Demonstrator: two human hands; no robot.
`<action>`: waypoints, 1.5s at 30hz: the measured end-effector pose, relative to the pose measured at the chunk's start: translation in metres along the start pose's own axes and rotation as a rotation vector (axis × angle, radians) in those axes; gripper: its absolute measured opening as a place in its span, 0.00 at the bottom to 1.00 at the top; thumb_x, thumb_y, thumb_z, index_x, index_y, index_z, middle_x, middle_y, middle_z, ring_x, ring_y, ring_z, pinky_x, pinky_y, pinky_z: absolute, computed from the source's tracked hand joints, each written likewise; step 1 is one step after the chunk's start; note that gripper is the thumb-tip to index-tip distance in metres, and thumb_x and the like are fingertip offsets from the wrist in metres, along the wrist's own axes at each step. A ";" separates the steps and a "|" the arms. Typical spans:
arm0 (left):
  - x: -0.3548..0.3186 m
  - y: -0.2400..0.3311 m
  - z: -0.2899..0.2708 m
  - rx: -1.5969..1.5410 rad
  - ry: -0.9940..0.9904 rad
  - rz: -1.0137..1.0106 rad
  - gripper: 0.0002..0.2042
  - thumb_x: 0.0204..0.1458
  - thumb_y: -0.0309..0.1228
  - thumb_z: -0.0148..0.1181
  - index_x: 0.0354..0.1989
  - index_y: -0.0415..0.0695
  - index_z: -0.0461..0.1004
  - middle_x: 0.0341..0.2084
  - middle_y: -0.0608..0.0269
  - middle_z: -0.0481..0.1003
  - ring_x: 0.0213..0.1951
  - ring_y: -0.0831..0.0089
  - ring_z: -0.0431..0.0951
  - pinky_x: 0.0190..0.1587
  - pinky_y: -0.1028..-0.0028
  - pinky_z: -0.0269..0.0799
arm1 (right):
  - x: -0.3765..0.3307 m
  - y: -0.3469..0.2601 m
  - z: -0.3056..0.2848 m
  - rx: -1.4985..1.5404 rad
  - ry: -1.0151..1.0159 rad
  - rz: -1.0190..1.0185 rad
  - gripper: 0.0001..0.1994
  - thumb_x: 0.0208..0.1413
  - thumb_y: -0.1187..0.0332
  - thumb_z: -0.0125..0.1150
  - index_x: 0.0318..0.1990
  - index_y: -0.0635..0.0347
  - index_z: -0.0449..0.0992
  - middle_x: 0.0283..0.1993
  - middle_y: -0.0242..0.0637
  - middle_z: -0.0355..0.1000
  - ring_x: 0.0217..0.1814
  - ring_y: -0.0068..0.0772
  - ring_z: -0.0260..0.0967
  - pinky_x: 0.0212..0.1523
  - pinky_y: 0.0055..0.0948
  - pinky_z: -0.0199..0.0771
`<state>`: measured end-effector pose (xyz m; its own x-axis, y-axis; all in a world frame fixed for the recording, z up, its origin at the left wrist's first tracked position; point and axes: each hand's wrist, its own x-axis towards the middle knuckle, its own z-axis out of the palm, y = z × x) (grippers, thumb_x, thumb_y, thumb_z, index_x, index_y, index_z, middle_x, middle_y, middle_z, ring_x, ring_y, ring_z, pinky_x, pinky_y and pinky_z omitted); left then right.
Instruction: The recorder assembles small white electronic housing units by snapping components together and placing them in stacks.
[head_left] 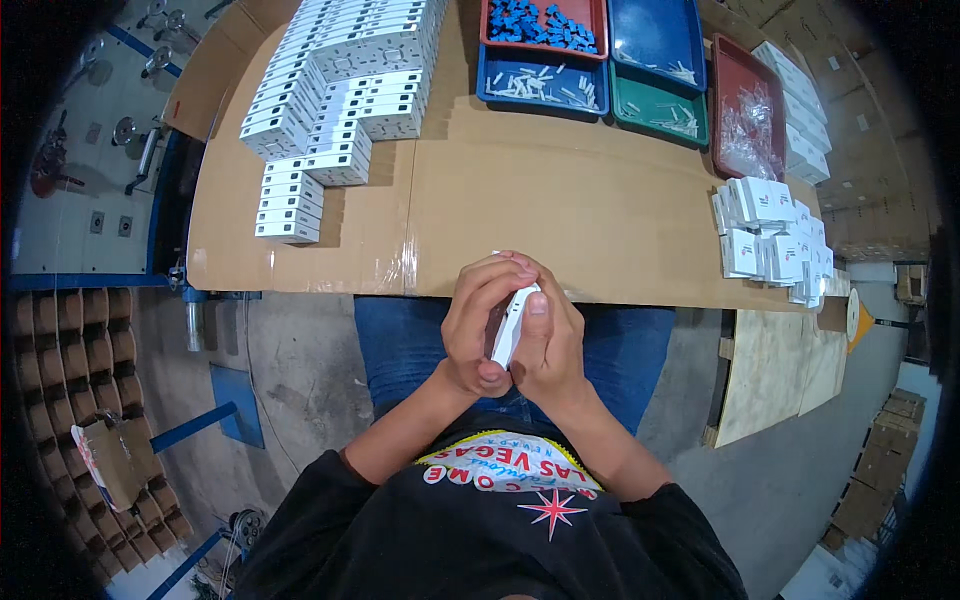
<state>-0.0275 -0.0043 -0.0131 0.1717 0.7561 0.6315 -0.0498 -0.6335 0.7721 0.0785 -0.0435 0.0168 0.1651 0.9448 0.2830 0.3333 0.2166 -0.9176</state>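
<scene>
Just off the near edge of the cardboard-covered table, above my lap, my two hands meet around a thin white plastic piece (512,326) turned edge-on. My left hand (470,318) wraps its left side, fingers curled over the top and thumb at the lower end. On the other side my right hand (551,340) is closed against it, with the thumb pressed on the upper right edge. Small dark slots show along the visible edge. The fingers hide most of the piece, so its exact kind cannot be made out.
Tall rows of white box-shaped units (350,110) stand at the back left of the table (480,210). A red tray (488,42) of blue parts, blue and green trays of small pale pieces, and a red tray (718,110) of clear bags sit behind. White packets (770,235) pile at right.
</scene>
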 end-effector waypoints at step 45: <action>0.029 0.019 -0.012 -0.282 -0.174 -0.432 0.46 0.59 0.65 0.45 0.73 0.36 0.52 0.66 0.48 0.62 0.66 0.59 0.63 0.70 0.61 0.55 | -0.005 -0.014 -0.023 0.562 -0.207 0.470 0.37 0.65 0.65 0.64 0.75 0.67 0.51 0.71 0.45 0.59 0.63 0.32 0.70 0.48 0.26 0.80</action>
<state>-0.0357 0.0077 0.0206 0.3939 0.8844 0.2503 -0.1967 -0.1848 0.9629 0.0940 -0.0565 0.0347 -0.0228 0.9833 -0.1804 -0.2616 -0.1800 -0.9482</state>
